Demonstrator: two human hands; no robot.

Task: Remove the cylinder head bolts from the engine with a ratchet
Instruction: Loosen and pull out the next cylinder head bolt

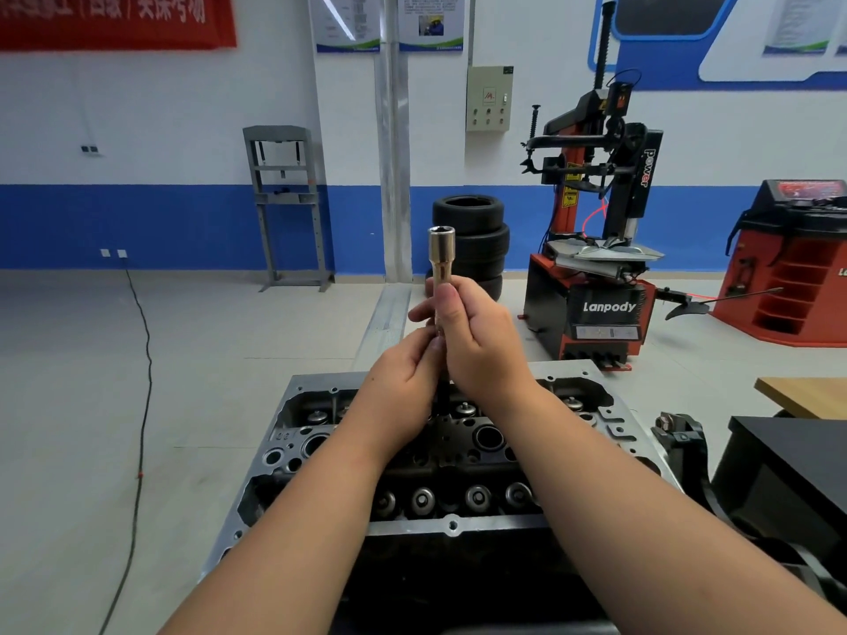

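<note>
I see the cylinder head point(451, 456) at six o'clock, low in my view. Above it, near centre, a long socket point(441, 254) stands upright, its open end at twelve. My right hand point(481, 341) wraps round its shaft; my left hand point(403, 387) pinches the lower end. Stacked tyres point(476, 240) sit behind.

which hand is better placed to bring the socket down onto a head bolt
Probably right: the right hand wraps the long socket, open end up, above the cylinder head. The left hand only pinches its lower end.
</note>
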